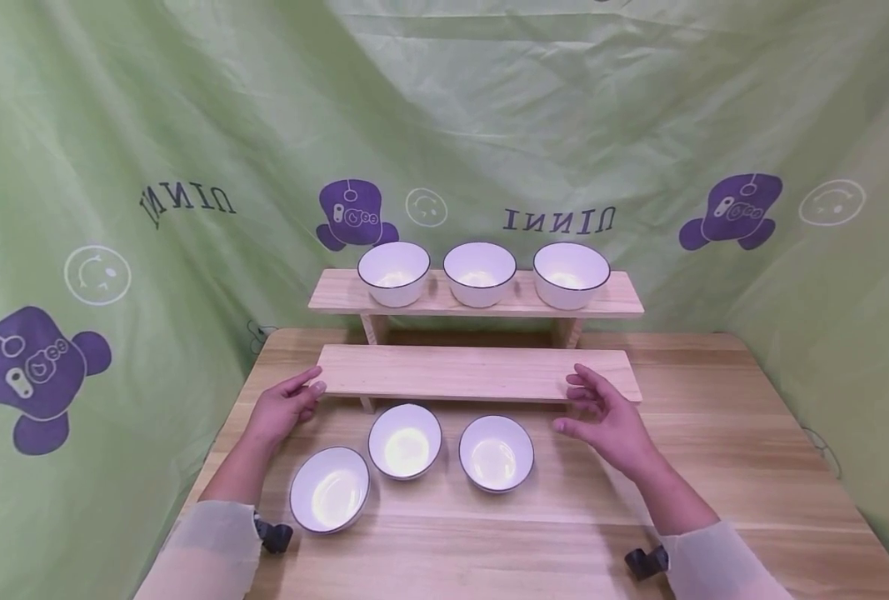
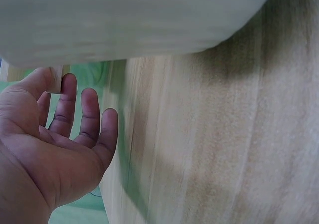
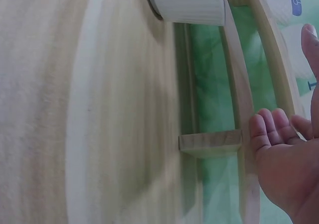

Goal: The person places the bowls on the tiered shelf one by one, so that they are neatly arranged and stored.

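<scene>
My left hand [image 1: 282, 410] is at the left end of the lower shelf [image 1: 451, 371], its fingers loosely extended. In the left wrist view the thumb and index finger lie beside the board's end; whether they press on it I cannot tell. My right hand [image 1: 612, 421] is at the front edge of that shelf, toward its right end, fingers slightly bent and holding nothing. Between the hands, three white dark-rimmed bowls stand upright on the table: a left bowl [image 1: 330, 490], a middle bowl [image 1: 405, 442] and a right bowl [image 1: 496, 452].
On the upper shelf [image 1: 429, 307] stand three matching bowls in a row: a left one [image 1: 394, 273], a centre one [image 1: 480, 273] and a right one [image 1: 571, 275]. The wooden table [image 1: 714, 467] reaches a green printed curtain [image 1: 459, 108] behind and at both sides.
</scene>
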`<action>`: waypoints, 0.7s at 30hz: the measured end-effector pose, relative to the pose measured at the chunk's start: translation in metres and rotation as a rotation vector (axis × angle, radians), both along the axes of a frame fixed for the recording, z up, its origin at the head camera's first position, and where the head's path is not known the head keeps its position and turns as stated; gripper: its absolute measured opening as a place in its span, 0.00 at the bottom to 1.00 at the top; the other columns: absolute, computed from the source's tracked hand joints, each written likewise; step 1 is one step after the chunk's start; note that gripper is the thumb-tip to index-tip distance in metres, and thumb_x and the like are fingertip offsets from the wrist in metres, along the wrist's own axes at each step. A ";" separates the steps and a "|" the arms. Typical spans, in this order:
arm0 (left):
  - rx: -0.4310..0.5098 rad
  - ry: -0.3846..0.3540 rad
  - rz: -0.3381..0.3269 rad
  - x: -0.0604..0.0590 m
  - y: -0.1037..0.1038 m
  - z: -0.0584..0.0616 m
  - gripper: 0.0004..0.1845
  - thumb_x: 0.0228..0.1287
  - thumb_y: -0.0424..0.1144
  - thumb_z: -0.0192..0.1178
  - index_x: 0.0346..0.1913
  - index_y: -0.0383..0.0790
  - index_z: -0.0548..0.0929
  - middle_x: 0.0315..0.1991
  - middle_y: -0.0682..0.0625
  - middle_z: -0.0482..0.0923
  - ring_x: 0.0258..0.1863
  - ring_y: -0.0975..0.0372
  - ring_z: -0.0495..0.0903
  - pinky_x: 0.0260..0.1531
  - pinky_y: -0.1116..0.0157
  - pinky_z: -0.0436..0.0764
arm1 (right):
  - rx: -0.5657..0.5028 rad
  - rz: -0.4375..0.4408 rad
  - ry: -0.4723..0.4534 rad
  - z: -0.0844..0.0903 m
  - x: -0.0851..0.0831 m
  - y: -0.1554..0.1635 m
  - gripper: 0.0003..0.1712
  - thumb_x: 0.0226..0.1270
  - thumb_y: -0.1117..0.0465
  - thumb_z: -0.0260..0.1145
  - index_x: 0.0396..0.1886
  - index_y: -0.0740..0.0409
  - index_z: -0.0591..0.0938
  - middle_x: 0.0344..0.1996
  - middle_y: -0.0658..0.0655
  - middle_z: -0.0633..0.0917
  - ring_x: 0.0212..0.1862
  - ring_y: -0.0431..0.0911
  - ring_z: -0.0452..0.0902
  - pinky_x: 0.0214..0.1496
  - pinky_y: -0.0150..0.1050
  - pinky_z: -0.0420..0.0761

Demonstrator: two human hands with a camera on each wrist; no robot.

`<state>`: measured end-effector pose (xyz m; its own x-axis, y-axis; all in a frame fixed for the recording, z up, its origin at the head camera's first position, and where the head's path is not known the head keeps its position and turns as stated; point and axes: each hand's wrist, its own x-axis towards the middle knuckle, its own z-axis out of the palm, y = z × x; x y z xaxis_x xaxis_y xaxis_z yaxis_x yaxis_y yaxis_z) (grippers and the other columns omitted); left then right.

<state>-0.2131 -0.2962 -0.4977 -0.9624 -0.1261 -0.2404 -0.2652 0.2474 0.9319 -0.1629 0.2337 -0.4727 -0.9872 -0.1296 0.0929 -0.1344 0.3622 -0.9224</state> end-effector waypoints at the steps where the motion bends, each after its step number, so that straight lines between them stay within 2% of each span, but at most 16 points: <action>1: -0.002 0.000 -0.001 0.000 0.000 0.000 0.37 0.54 0.59 0.68 0.67 0.55 0.72 0.50 0.44 0.78 0.49 0.51 0.79 0.48 0.58 0.81 | 0.001 0.010 0.002 -0.001 0.000 -0.001 0.55 0.48 0.54 0.80 0.74 0.52 0.59 0.63 0.57 0.73 0.60 0.55 0.73 0.60 0.52 0.73; 5: -0.002 -0.001 0.001 0.001 0.000 0.000 0.37 0.54 0.59 0.68 0.67 0.55 0.72 0.51 0.44 0.78 0.49 0.51 0.79 0.49 0.58 0.81 | -0.019 0.049 0.019 -0.005 0.001 -0.004 0.53 0.48 0.60 0.80 0.73 0.56 0.61 0.62 0.58 0.74 0.59 0.56 0.74 0.61 0.50 0.73; 12: -0.006 -0.001 0.000 0.001 0.001 0.000 0.37 0.53 0.60 0.68 0.67 0.56 0.72 0.50 0.44 0.77 0.49 0.51 0.79 0.49 0.57 0.81 | -0.038 0.084 0.025 -0.007 0.005 -0.011 0.53 0.46 0.62 0.80 0.72 0.55 0.63 0.61 0.58 0.75 0.60 0.54 0.73 0.62 0.44 0.72; 15: -0.006 0.000 -0.002 0.000 0.000 -0.001 0.37 0.53 0.59 0.68 0.67 0.56 0.72 0.49 0.45 0.77 0.48 0.52 0.79 0.49 0.58 0.81 | -0.045 0.116 0.030 -0.009 0.006 -0.014 0.53 0.45 0.62 0.81 0.71 0.57 0.64 0.60 0.59 0.76 0.60 0.56 0.73 0.62 0.46 0.72; 21: -0.003 -0.006 0.003 0.000 0.001 0.000 0.36 0.54 0.59 0.68 0.67 0.56 0.72 0.49 0.45 0.77 0.49 0.51 0.79 0.49 0.58 0.81 | -0.014 0.195 0.024 -0.014 0.010 -0.019 0.56 0.40 0.55 0.83 0.71 0.56 0.65 0.61 0.60 0.75 0.61 0.58 0.71 0.63 0.52 0.70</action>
